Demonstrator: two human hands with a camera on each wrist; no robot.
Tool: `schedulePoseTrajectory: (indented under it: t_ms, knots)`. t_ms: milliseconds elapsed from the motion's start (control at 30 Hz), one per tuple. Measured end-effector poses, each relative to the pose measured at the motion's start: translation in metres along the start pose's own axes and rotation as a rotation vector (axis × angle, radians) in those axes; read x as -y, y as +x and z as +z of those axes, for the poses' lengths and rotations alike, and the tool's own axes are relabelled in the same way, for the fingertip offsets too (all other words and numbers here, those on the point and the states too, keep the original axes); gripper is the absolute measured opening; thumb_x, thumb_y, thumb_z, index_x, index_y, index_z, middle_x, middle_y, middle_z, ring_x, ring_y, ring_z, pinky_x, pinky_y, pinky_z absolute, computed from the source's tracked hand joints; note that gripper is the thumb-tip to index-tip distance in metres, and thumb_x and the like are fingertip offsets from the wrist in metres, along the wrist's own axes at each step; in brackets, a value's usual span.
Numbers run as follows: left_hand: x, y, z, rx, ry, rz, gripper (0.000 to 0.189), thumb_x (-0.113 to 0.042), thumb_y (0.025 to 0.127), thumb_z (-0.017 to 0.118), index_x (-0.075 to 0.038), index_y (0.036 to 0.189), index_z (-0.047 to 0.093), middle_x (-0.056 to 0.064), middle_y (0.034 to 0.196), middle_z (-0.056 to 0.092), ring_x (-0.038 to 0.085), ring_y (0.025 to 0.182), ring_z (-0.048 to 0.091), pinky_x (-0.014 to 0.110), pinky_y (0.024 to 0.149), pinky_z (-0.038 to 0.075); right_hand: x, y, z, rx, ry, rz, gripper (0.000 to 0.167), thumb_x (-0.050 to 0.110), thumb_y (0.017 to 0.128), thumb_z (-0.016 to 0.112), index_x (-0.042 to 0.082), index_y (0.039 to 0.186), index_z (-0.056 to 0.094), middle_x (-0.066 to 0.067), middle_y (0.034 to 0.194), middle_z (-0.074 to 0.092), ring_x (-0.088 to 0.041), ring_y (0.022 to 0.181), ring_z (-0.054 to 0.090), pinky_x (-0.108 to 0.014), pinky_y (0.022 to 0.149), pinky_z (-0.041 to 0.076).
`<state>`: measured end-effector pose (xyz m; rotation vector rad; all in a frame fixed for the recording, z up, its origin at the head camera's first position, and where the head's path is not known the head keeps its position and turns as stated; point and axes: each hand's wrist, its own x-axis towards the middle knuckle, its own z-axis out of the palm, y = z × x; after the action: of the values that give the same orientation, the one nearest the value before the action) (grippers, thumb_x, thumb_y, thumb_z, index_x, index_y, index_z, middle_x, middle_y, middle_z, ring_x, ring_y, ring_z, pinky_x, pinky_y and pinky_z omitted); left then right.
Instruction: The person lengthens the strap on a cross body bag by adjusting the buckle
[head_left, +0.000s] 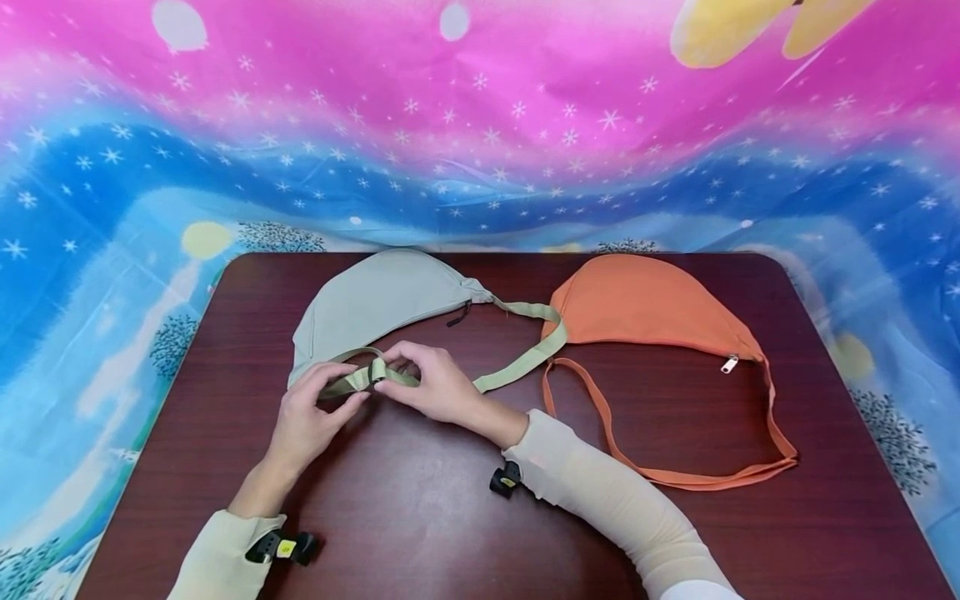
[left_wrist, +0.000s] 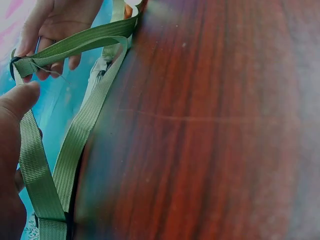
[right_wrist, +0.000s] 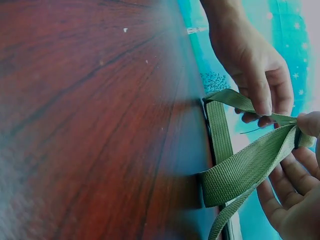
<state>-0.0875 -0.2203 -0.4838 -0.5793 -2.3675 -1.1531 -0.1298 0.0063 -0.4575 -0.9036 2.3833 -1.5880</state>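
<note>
A grey-green crescent-shaped bag [head_left: 382, 300] lies at the back left of the table, its black zip pull [head_left: 457, 315] hanging below the right end. Its light green webbing strap [head_left: 525, 358] loops round to the front. My left hand [head_left: 307, 417] pinches the strap between thumb and fingers by a small dark slider buckle [head_left: 371, 377]. From the other side, my right hand [head_left: 435, 387] pinches the webbing right at that buckle. In the right wrist view, the folded strap [right_wrist: 245, 170] hangs in a loop below both hands, and a loose thread [right_wrist: 252, 131] sticks out.
An orange crescent bag [head_left: 637, 304] lies at the back right with a silver zip pull [head_left: 729, 364]. Its orange strap [head_left: 600, 408] curves toward the table's right front. The green strap overlaps the orange bag's left end. A printed cloth [head_left: 480, 125] hangs behind the dark wooden table [head_left: 420, 517].
</note>
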Motion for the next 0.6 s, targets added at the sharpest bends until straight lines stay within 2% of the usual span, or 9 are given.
schedulePoseTrajectory:
  t_ms: [167,433,600]
  knots:
    - [-0.0002,-0.0011,-0.0010,-0.004,0.006,-0.001,0.044,0.008,0.074,0.084,-0.003,0.115,0.073,0.012,0.108,0.072,0.025,0.102,0.065,0.012,0.098,0.040,0.0020,0.0001,-0.0009,-0.005,0.018,0.002,0.027,0.020,0.094,0.076,0.010,0.118,0.068,0.000,0.103,0.072,-0.006,0.086,0.065,-0.024,0.079,0.053]
    - [-0.0023,0.0034,0.0027,-0.010,-0.036,0.028,0.041,0.011,0.074,0.083,-0.004,0.112,0.075,0.011,0.106,0.073,0.026,0.101,0.066,0.013,0.098,0.041,0.0009,0.0001,0.0000,-0.005,0.030,0.004,0.027,0.018,0.094,0.075,0.008,0.117,0.068,-0.002,0.103,0.072,-0.008,0.089,0.066,-0.030,0.082,0.055]
    - [-0.0007,0.0044,0.0048,0.024,-0.041,0.012,0.044,0.010,0.075,0.083,-0.004,0.116,0.074,0.010,0.107,0.072,0.023,0.103,0.065,0.013,0.097,0.040,-0.0003,0.0001,0.0007,-0.010,0.043,-0.010,0.027,0.017,0.094,0.075,0.007,0.118,0.067,-0.002,0.104,0.072,-0.009,0.090,0.066,-0.030,0.082,0.055]
